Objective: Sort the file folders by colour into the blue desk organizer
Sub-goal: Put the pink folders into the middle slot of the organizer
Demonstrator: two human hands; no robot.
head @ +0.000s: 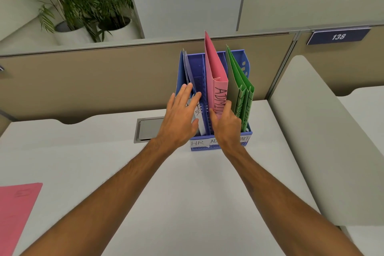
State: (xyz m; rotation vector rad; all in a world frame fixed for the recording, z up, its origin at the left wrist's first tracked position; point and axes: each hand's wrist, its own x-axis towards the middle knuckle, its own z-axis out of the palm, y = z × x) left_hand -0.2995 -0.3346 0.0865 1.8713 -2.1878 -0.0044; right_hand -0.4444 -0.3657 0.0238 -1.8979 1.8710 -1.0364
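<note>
Head view down onto desk (187, 193). At far centre, organizer (198, 62) with three slots side by side; front label HR at left, middle and right labels partly hidden behind right hand (227, 124). In left slot, blue folders (188, 68) against left wall. In middle slot, pink folder (214, 64), upright, marked ADMIN on near spine, long axis rising from near base up and away. In right slot, green folders (239, 77). Right hand clamped on near spine of pink folder, low in slot, thumb on left face and fingers curled round right face. Left hand (178, 116) flat, fingers straight, laid against near edges of blue folders, gripping nothing. Judged step: seating pink folder in middle slot while steadying blue folders at left. Flat at near left corner of desk, partly out of frame, loose folder (16, 210), also pink, well apart from both hands and from organizer. Deciding relation for coming move: loose folder to near left of both hands, long axis running roughly near to far, left hand on nearer side and holding nothing. Hence, probably, a left-hand reach back and leftward, then a turn from flat to upright to match middle slot. Further folders beyond frame: impossible to tell.
</note>
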